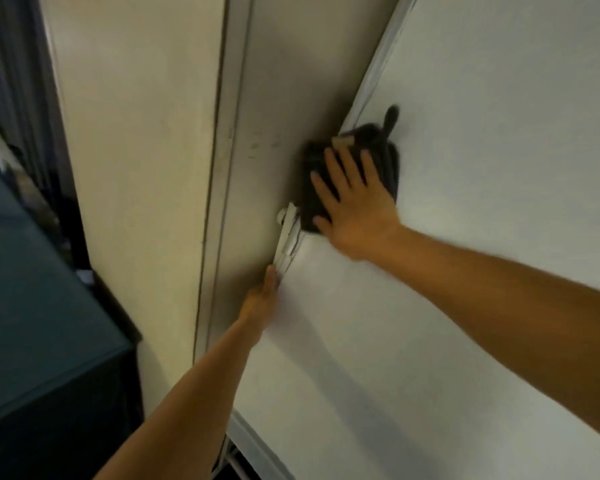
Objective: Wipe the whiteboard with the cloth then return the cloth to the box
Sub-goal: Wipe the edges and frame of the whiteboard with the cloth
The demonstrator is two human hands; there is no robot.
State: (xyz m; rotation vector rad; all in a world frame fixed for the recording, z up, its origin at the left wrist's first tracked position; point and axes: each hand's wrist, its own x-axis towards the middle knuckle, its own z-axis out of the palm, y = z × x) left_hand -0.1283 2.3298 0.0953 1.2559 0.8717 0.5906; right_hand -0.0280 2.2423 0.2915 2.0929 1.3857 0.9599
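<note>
The whiteboard (465, 306) fills the right half of the view, tilted in the frame. A dark grey cloth (381, 143) lies flat against its left part, near the frame edge. My right hand (354, 209) presses on the cloth with fingers spread. My left hand (262, 299) grips the board's left frame edge, just below a white clamp fitting (288, 233). No box is in view.
A cream wall and a vertical trim strip (229, 168) stand left of the board. A dark teal cabinet (32, 306) sits at the lower left. Dark curtains (14, 81) hang at the far left.
</note>
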